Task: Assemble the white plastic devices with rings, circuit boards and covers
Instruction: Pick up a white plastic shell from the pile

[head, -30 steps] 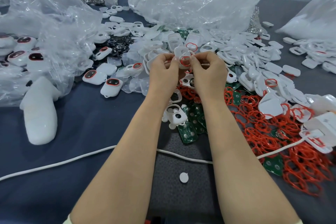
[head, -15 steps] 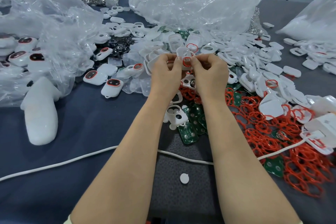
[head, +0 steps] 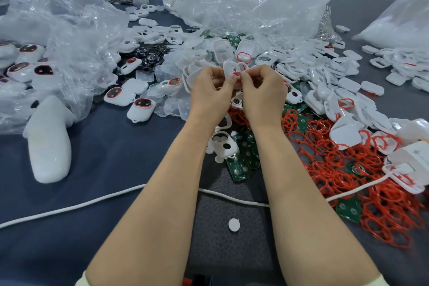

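Left hand (head: 210, 90) and right hand (head: 263, 90), both up-left of the red ring pile (head: 348, 169), pinched one white housing (head: 228, 66) between them, pressing a red ring (head: 236, 75) into it. Step judged: ring-seating; next calls for a green circuit board (head: 241, 165).

Both bare forearms are extended from the near edge of the table (head: 111, 160) toward its middle, converging. The left hand (head: 210, 94) and right hand (head: 263, 93) are held side by side, backs to the camera, fingers curled. A white plastic piece (head: 228, 67) is pinched between the thumbs and fingertips of both.
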